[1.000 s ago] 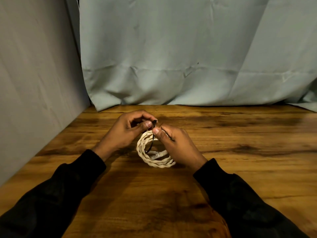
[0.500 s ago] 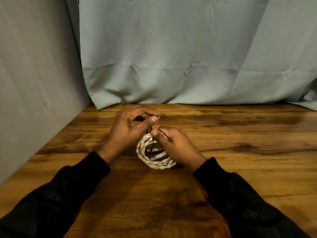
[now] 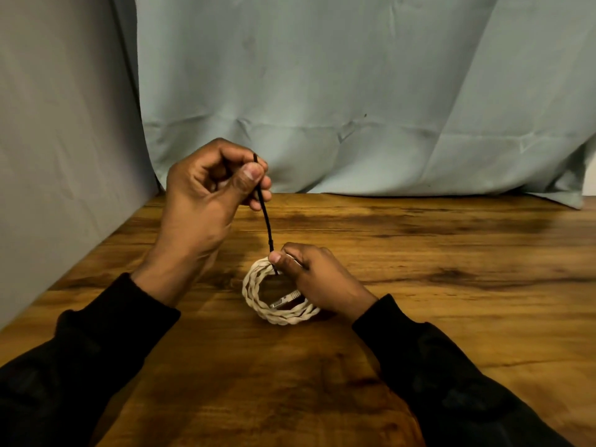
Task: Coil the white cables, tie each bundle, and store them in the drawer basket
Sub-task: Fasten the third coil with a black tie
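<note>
A white braided cable (image 3: 258,298), wound into a small round coil, rests on the wooden table (image 3: 451,285) just in front of me. A metal plug end (image 3: 285,300) lies inside the ring. A thin black tie (image 3: 266,221) runs tight from the top of the coil up to my left hand (image 3: 209,195), which pinches its free end between thumb and fingers, raised above the table. My right hand (image 3: 316,279) grips the coil's right side, its thumb pressed where the tie meets the cable.
A grey-blue cloth (image 3: 354,108) hangs behind the table, and a grey cloth panel (image 3: 64,156) stands along the left side. No drawer or basket shows in this view.
My left hand rose up and away from the coil, drawing the black tie out long and taut. My right hand stayed on the coil.
</note>
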